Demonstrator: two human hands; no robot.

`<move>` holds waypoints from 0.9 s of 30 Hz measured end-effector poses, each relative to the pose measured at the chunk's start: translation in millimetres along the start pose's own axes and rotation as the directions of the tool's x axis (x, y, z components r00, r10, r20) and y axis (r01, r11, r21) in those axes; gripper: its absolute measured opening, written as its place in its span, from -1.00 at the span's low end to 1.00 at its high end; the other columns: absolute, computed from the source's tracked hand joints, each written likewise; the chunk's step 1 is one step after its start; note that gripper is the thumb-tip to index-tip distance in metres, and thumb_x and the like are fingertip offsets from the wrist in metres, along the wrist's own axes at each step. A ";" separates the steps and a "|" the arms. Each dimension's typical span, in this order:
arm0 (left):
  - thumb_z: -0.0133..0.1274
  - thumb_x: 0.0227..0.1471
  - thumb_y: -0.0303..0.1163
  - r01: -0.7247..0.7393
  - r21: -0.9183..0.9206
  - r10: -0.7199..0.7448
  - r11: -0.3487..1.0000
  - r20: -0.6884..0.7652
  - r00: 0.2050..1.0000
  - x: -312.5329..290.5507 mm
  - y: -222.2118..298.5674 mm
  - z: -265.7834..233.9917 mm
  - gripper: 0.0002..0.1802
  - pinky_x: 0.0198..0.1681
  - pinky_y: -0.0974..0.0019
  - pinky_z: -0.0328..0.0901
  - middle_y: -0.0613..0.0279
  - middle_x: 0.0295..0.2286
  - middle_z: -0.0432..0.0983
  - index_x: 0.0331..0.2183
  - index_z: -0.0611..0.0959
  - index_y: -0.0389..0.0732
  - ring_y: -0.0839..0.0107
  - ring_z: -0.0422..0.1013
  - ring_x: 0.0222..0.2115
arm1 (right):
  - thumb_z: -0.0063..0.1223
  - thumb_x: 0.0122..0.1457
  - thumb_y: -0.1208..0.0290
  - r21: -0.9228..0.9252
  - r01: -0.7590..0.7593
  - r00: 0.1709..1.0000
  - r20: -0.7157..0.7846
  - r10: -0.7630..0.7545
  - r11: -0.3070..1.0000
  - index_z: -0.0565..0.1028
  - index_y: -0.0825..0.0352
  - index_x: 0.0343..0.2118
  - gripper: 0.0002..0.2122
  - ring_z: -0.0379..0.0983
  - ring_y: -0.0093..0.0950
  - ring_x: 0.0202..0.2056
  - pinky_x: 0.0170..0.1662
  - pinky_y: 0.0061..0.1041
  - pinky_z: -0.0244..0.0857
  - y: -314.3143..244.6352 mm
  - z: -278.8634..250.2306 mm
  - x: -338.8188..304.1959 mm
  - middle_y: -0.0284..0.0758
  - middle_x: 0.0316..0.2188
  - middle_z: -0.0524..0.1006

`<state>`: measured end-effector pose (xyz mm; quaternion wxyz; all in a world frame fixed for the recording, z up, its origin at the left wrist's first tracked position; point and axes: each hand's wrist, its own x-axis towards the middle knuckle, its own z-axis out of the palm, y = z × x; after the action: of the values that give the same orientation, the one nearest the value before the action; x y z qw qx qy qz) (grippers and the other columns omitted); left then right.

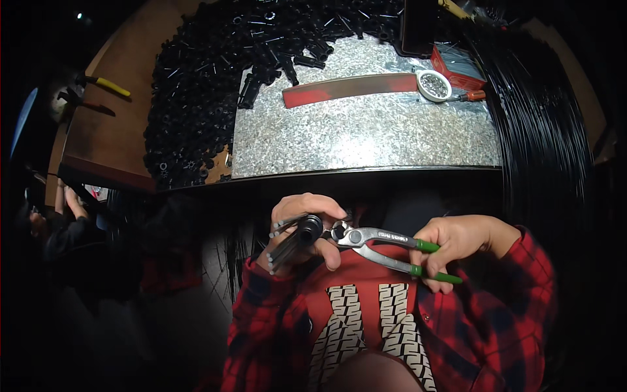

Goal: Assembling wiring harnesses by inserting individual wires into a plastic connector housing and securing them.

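Note:
In front of my chest my left hand (pixel 302 204) is closed around a black tubular part (pixel 309 228) with an open round end. Several thin rods with grey ends (pixel 277 253) stick out beside it, held in the same hand. My right hand (pixel 460 236) grips end-cutting pincers (pixel 356 237) by their green handles, which are spread apart. The pincers' metal head is up against the side of the black part, by my left thumb and forefinger. What lies between the jaws is too small to make out.
Beyond my hands is a speckled worktop (pixel 313 144) with a red-edged bar (pixel 353 89), a white cup of small metal pieces (pixel 434 85) and a red box (pixel 457 66). Black parts (pixel 196 98) heap at left; long black rods (pixel 542 117) hang at right. Another person's hand (pixel 73 202) shows far left.

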<state>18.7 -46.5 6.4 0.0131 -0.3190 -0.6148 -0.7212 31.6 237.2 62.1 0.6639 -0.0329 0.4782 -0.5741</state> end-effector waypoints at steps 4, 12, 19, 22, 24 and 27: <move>0.30 -0.48 0.19 0.019 0.085 -0.024 0.996 0.060 0.998 4.0 4.0 -2.8 -0.27 -0.60 0.47 0.15 0.26 -0.56 0.45 -0.42 0.57 -0.28 0.52 0.33 -0.62 | 0.21 0.05 0.38 -0.310 -0.013 1.000 -0.021 0.006 0.951 0.35 0.45 -0.15 -0.63 0.48 -0.51 -0.59 -0.52 -0.57 0.33 -15.3 16.0 -2.8 -0.25 -0.56 0.52; 0.31 -0.61 0.20 0.260 -0.010 -0.258 0.966 -0.165 0.952 -3.2 8.6 -6.3 -0.16 -0.47 0.55 0.19 0.34 -0.47 0.46 -0.33 0.57 -0.29 0.65 0.31 -0.51 | 0.14 0.04 0.40 -0.990 -0.141 0.397 -0.081 -0.914 0.027 0.32 0.45 -0.18 -0.66 0.40 -0.17 -0.31 -0.22 -0.30 0.27 -2.3 34.0 3.6 -0.07 -0.30 0.40; 0.34 -0.63 0.18 0.125 -0.007 -0.124 0.992 0.075 0.989 2.0 6.7 -15.9 -0.20 -0.53 0.49 0.25 0.28 -0.53 0.49 -0.41 0.64 -0.31 0.55 0.39 -0.57 | -0.01 0.21 0.38 -0.166 -0.016 0.975 -0.220 -0.021 0.986 0.39 0.44 -0.37 -0.81 0.51 -0.52 -0.52 -0.43 -0.59 0.38 -11.2 31.7 -5.2 -0.28 -0.55 0.52; 0.36 -0.60 0.11 0.185 -0.037 -0.188 0.982 -0.087 0.978 3.3 9.9 -13.3 -0.25 -0.40 0.48 0.29 0.22 -0.45 0.52 -0.39 0.63 -0.30 0.51 0.42 -0.46 | 0.23 0.02 0.39 -0.643 0.086 0.827 -0.380 -0.415 0.761 0.32 0.42 -0.27 -0.67 0.47 -0.44 -0.49 -0.42 -0.47 0.35 -8.1 40.4 -0.9 -0.24 -0.51 0.44; 0.37 -0.63 0.10 0.222 -0.053 -0.228 0.974 -0.147 0.963 3.8 10.6 -13.9 -0.23 -0.36 0.49 0.30 0.23 -0.41 0.53 -0.37 0.62 -0.30 0.52 0.43 -0.42 | 0.30 -0.08 0.38 -0.990 -0.011 0.470 -0.129 -0.873 0.140 0.24 0.44 -0.17 -0.51 0.41 -0.25 -0.39 -0.34 -0.33 0.32 -0.3 34.0 4.4 -0.10 -0.39 0.39; 0.37 -0.66 0.12 0.237 -0.091 -0.248 0.967 -0.141 0.958 7.4 14.0 -15.9 -0.20 -0.41 0.53 0.27 0.26 -0.42 0.53 -0.36 0.62 -0.29 0.56 0.42 -0.45 | 0.12 0.08 0.39 -0.967 -0.197 0.348 0.085 -0.934 -0.162 0.33 0.48 -0.26 -0.71 0.46 -0.26 -0.40 -0.35 -0.39 0.34 -8.0 26.1 8.5 -0.05 -0.37 0.46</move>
<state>11.5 -61.4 21.6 -0.0406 -0.1858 -0.6196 -0.7615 42.4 214.6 75.9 -0.1207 -0.3908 0.8835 -0.2281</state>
